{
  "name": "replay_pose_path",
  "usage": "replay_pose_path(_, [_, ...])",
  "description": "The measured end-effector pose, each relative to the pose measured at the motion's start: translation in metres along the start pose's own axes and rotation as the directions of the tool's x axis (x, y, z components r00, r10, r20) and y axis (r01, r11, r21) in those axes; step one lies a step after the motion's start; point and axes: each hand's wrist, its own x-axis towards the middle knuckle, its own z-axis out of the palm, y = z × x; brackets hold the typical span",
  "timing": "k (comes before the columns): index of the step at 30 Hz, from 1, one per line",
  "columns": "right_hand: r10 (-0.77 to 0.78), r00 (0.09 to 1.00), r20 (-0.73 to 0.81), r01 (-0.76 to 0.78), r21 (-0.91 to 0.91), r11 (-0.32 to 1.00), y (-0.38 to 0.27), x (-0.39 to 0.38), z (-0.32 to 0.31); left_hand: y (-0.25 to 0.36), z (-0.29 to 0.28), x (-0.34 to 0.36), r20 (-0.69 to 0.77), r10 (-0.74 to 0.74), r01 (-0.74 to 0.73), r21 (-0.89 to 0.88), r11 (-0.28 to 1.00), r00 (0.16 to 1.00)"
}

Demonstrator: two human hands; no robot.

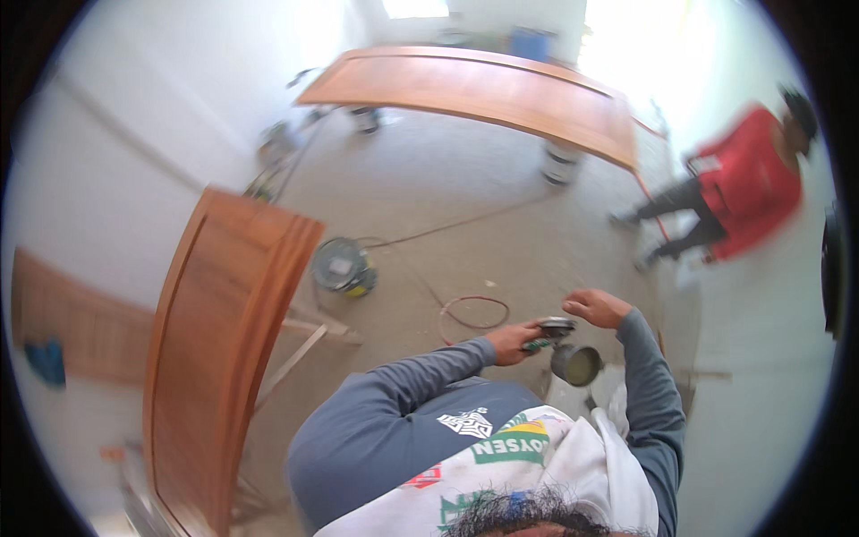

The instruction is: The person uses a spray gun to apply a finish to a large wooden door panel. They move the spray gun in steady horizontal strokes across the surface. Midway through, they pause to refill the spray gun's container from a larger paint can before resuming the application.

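My left hand [513, 344] is closed round a small tool with a round silver top [557, 328] and green on its side; it may be a spray gun, but blur hides its exact kind. Just beyond the silver top is my right hand [598, 307], its fingers curled toward it. Whatever those fingers hold, if anything, does not show. A dark metal cup [575, 364] with yellowish liquid inside sits below the tool, nearer my body. I cannot tell whether the cup is joined to the tool.
A wooden door [483, 85] lies across buckets ahead; another wooden panel [224, 313] rests on a trestle at left. A lidded bucket [344, 266] and a red hose [474, 313] are on the floor. A person in red [752, 179] is at right, blurred.
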Motion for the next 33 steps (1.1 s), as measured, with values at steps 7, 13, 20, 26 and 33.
replay_pose_path(7, [-0.055, 0.878, 0.475, 0.124, -0.116, 0.985, -0.075, 0.168, -0.022, -0.030, -0.075, -0.049, -0.302, -0.093, 0.108, 0.033, 0.994, 0.949])
replay_pose_path(13, [-0.088, 0.636, 0.767, 0.300, -0.141, 0.943, -0.120, 0.287, -0.032, -0.038, -0.117, -0.069, -0.502, -0.190, 0.245, 0.044, 0.969, 0.844])
replay_pose_path(20, [-0.075, 0.420, 0.905, 0.509, -0.167, 0.844, -0.168, 0.370, -0.038, -0.049, -0.126, -0.050, -0.744, -0.348, 0.448, -0.073, 0.891, 0.571])
replay_pose_path(26, [-0.352, 0.622, 0.699, 0.611, -0.153, 0.777, -0.193, 0.368, -0.102, -0.069, -0.109, -0.004, -0.898, -0.321, 0.560, -0.106, 0.822, 0.301])
replay_pose_path(33, [-0.777, 0.428, 0.462, 0.878, -0.008, 0.479, -0.177, 0.310, -0.172, -0.081, -0.091, 0.037, -0.957, -0.286, 0.474, -0.228, 0.851, 0.053])
